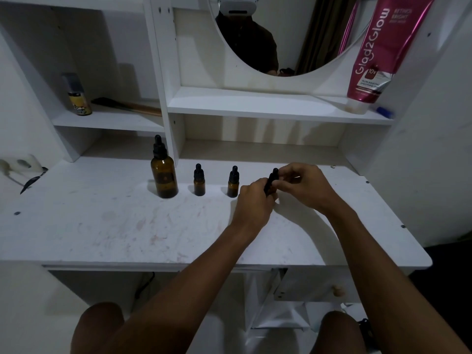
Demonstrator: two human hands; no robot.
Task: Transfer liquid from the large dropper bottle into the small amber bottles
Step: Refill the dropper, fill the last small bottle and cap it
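The large amber dropper bottle [164,176] stands capped on the white desk [102,226], left of centre. To its right two small amber bottles [199,183] [233,185] stand upright with black dropper caps on. A third small bottle [271,180] is tilted and lifted between both hands. My left hand [254,200] grips its body, which is mostly hidden. My right hand [304,185] pinches its black dropper cap from the right.
A pink tube [378,60] stands inverted on the upper shelf at right, beside a round mirror [281,34]. A yellow-labelled can [78,97] and a brush [122,106] lie on the left shelf. A wall socket [20,163] sits far left. My knees show below the desk.
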